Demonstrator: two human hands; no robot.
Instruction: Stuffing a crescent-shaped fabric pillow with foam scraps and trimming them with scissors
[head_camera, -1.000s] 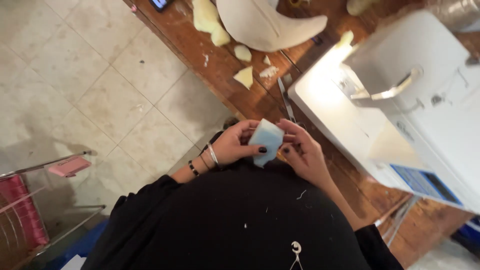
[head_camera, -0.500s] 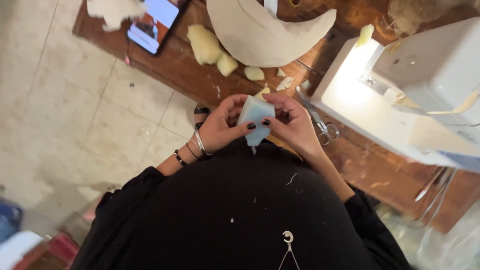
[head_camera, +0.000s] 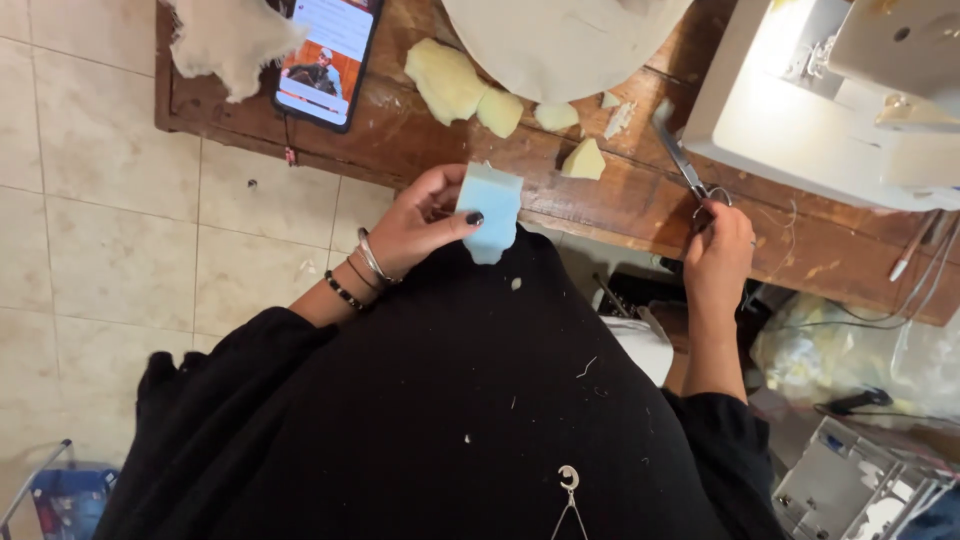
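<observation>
Here, your left hand pinches a small light-blue fabric piece between thumb and curled fingers, held just off the near edge of the wooden desk, above your dark-clothed lap. Judgement: the piece looks thin, soft and very light; it droops at its lower end, so it will fold or slip if gripped loosely. Best taken near an edge, thumb flat on the face, as now.

Your right hand rests at the desk's near edge, fingers closed about the looped handles of the scissors, whose blades lie on the desk pointing toward the far edge.

On the desk: pale yellow fabric scraps toward the middle, a large cream fabric panel at the far edge, a smartphone with lit screen near the left corner beside a frayed cream cloth, and a white sewing machine on the right.

Containers: a clear plastic bag lies under the desk's right end; its contents are pale but cannot be identified.
</observation>
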